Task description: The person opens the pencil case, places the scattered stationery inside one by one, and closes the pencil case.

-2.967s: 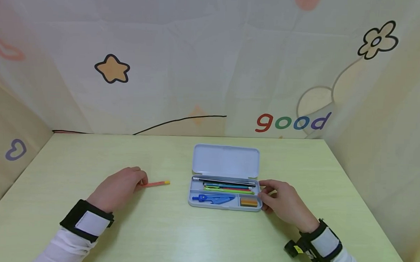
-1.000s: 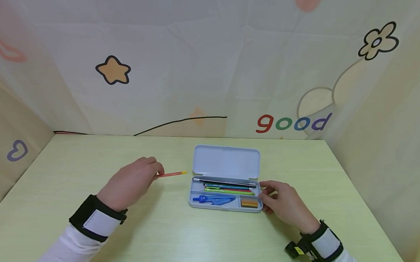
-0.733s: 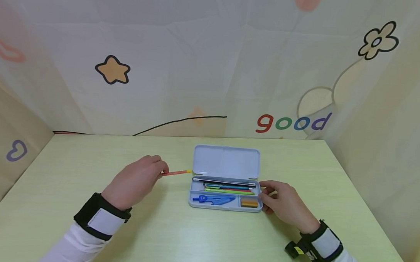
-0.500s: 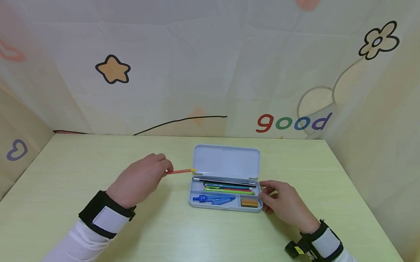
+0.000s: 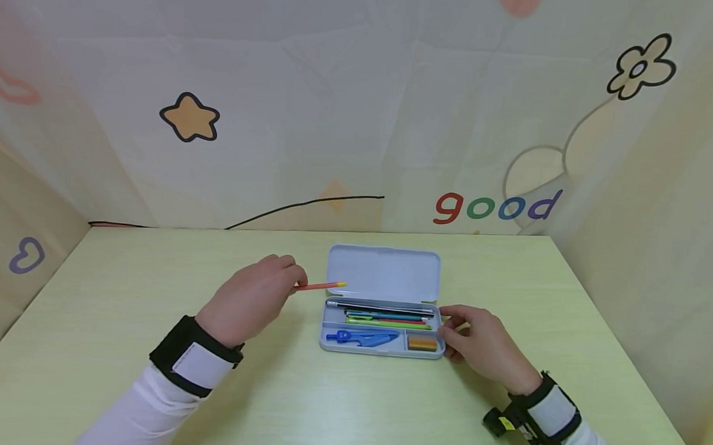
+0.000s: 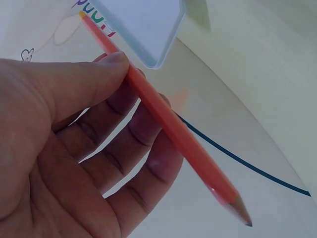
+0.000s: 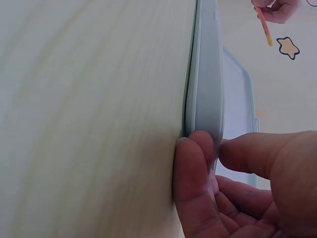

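Observation:
An orange pencil (image 6: 166,119) with a yellow end and a sharpened tip is pinched between the thumb and fingers of my left hand (image 5: 256,294). In the head view its yellow end overlaps the raised lid of a pale blue pencil case (image 5: 384,272). The case lies open on the table. My right hand (image 5: 484,341) grips the case's right end, thumb and fingers on its wall (image 7: 208,74). Inside are several pens and pencils (image 5: 388,318) in the back compartment. A blue compass (image 5: 361,338) and an orange-brown eraser (image 5: 422,343) lie in front.
The light wooden table (image 5: 326,405) runs back to a patterned cloth wall (image 5: 336,117) with cloth sides at left and right. Each wrist wears a black strap, such as the left strap (image 5: 195,356).
My left hand has carried the orange pencil right and away from me, from the left of the case to above its lid. My right hand keeps its hold on the case.

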`<state>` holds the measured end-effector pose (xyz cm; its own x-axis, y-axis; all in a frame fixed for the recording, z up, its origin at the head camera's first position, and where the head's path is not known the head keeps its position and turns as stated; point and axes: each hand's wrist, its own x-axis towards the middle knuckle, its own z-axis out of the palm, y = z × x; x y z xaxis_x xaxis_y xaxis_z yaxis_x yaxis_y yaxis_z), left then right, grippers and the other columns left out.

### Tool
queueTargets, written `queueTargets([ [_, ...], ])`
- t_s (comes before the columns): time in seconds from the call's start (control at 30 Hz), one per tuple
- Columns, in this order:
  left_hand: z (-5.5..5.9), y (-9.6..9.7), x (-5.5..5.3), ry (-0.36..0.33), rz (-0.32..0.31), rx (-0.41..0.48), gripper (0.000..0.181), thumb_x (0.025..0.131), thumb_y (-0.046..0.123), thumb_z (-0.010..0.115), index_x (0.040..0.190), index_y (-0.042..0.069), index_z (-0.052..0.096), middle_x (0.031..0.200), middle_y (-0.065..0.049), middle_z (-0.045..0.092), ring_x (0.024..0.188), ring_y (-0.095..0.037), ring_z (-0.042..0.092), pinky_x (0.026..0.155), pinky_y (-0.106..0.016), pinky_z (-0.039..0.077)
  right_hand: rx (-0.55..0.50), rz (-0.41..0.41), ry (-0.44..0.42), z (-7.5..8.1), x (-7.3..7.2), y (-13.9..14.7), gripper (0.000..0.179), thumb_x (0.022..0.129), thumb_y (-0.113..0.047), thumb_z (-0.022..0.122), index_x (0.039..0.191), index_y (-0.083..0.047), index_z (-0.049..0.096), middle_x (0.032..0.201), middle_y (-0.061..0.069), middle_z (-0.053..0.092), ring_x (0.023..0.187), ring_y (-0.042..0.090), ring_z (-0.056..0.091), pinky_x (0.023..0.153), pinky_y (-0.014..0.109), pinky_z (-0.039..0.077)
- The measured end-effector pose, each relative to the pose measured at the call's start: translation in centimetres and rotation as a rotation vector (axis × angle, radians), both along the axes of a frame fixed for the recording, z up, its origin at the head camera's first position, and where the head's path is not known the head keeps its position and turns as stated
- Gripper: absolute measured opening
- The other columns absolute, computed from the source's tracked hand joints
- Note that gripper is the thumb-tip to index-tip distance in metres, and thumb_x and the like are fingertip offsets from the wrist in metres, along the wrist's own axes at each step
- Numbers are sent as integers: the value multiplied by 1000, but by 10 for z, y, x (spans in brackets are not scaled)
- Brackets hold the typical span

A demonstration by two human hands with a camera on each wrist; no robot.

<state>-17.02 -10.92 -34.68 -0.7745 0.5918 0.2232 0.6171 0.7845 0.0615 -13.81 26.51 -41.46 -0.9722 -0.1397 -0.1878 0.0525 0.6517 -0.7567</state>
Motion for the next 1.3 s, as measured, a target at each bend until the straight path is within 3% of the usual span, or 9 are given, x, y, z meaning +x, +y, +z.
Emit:
queueTargets([
  [0.9,0,45,-11,-52,-43,-18,23,92,-5,79,110,10,78,106,-5,72,97,-23,66,87,-34,60,12,-18,-19,0,-1,-2,42,103,-5,68,143,5,59,103,12,64,74,21,66,67,31,61],
  [1.3,-1,67,-16,-51,-78,-37,23,90,3,85,111,9,78,104,-5,72,92,-21,63,85,-32,59,20,-22,-19,0,-1,-2,43,103,-6,69,143,4,59,103,12,64,73,21,66,67,31,61],
])
